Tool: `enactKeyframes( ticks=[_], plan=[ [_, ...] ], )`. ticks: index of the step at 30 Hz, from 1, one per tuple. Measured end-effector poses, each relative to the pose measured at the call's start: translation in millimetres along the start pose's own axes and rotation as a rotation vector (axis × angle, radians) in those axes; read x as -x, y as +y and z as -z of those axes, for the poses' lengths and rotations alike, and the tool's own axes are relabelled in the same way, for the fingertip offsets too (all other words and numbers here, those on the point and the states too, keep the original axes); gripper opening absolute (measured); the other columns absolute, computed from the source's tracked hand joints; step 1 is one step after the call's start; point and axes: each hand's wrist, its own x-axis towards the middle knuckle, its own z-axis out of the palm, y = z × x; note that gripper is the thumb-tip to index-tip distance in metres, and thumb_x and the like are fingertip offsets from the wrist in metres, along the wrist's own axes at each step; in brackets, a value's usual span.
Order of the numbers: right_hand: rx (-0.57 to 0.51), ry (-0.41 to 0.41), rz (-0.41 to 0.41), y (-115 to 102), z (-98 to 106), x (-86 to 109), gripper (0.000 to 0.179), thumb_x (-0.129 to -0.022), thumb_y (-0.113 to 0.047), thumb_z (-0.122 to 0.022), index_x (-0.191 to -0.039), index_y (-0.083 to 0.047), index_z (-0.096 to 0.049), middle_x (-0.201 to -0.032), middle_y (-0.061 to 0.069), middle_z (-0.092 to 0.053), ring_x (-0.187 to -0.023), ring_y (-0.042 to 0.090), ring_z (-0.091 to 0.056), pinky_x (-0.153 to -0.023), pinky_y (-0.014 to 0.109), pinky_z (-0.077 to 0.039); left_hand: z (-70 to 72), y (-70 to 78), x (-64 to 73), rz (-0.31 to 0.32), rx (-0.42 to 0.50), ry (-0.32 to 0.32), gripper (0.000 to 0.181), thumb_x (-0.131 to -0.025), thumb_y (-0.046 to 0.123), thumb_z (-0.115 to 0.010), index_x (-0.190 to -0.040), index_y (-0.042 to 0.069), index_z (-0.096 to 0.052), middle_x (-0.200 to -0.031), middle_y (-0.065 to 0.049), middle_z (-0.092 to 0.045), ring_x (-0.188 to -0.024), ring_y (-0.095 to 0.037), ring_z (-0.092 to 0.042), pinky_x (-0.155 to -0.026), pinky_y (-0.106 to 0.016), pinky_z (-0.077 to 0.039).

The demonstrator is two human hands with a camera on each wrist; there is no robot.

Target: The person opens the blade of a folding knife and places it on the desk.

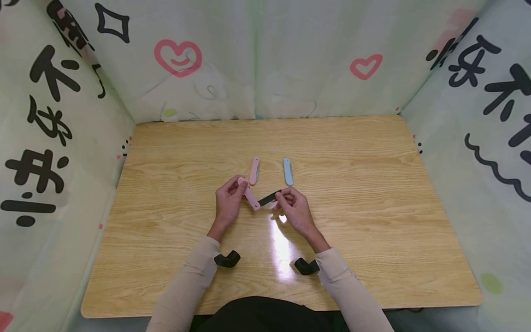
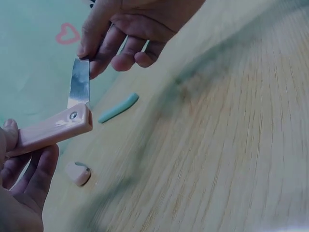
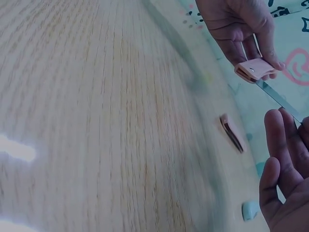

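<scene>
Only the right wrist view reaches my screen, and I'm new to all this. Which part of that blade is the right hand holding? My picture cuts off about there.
Observer: The left wrist view shows the right hand pinching the blade at its free end, away from the pink handle.
Visitor: And that blue lump near the bottom of my picture?
Observer: Seen from the head view, it's actually long and slim.
Visitor: Is the person wearing anything at the right wrist?
Observer: Yes, in the head view a curved black piece juts out beside the right sleeve.
</scene>
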Motion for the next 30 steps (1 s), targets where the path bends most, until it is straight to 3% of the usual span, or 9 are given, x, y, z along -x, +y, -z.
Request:
enactKeyframes(
  ticks=[4,10,17,25,30],
  plan=[
    [-0.023,0.038,0.02,0,0,0.5,0.01,-0.1,0.008,-0.057,-0.096,0.017,-0.057,-0.08,0.012,-0.07,-0.064,0.019,-0.069,-0.058,0.025,-0.053,-3.7,-0.8,0.4,0.003,0.065,0.05,0.032,-0.099,0.003,-0.067,-0.123,-0.017,-0.063,-0.094,-0.017,-0.068,-0.074,-0.009,-0.065,-0.064,-0.029,-0.058],
    [-0.04,0.077,-0.002,0,0,2.3,0.008,-0.1,0.008,-0.058,-0.095,0.014,-0.057,-0.089,0.033,-0.068,-0.064,0.026,-0.069,-0.063,0.027,-0.055,-10.6,-1.1,0.4,0.036,0.166,0.139,0.032,-0.099,0.001,-0.065,-0.123,-0.02,-0.061,-0.102,-0.031,-0.067,-0.073,-0.008,-0.066,-0.061,-0.023,-0.056],
    [-0.006,0.054,0.01,1,4,5.2,0.01,-0.099,0.007,-0.06,-0.096,0.017,-0.059,-0.087,0.027,-0.071,-0.065,0.023,-0.071,-0.06,0.026,-0.054,-12.8,0.1,0.6,0.08,0.201,0.194,0.031,-0.099,0.0,-0.065,-0.123,-0.02,-0.06,-0.105,-0.037,-0.065,-0.07,-0.006,-0.065,-0.058,-0.023,-0.056],
    [0.013,0.002,-0.015,4,6,8.6,0.013,-0.099,0.006,-0.06,-0.094,0.018,-0.06,-0.092,0.036,-0.068,-0.077,0.054,-0.066,-0.06,0.028,-0.053,-11.2,0.8,1.0,0.107,0.212,0.241,0.035,-0.1,0.006,-0.064,-0.126,-0.017,-0.061,-0.114,-0.036,-0.064,-0.077,-0.009,-0.067,-0.061,-0.023,-0.056],
    [0.019,-0.023,-0.028,5,5,11.3,0.012,-0.099,0.005,-0.06,-0.096,0.017,-0.062,-0.094,0.032,-0.07,-0.082,0.059,-0.063,-0.063,0.037,-0.057,-12.4,2.8,0.4,0.121,0.252,0.279,0.037,-0.102,0.007,-0.063,-0.129,-0.017,-0.059,-0.117,-0.039,-0.061,-0.081,-0.009,-0.066,-0.062,-0.022,-0.056]
  ],
)
